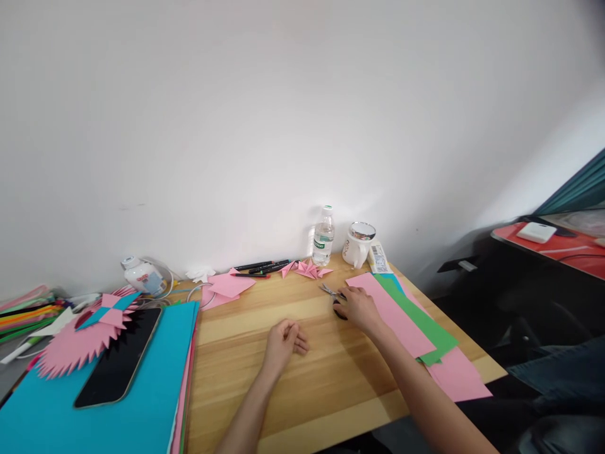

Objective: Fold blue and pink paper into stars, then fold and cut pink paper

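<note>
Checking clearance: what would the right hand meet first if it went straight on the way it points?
The scissors, which the right hand appears to touch; beyond, probably the folded pink paper, though depth is unclear.

on the table (227, 378), the scissors (334, 294) are left of the sheets (394, 318), with bottle (323, 241) and mug (354, 250) behind, pens (265, 268) left of the bottle, and at far left a phone (119, 359) on a stack (158, 394).

Left hand (285, 340): loosely curled, thumb inward | Right hand (359, 308): palm down, fingers bent, farther forward | Forearms (253, 403): bare, outstretched
</note>
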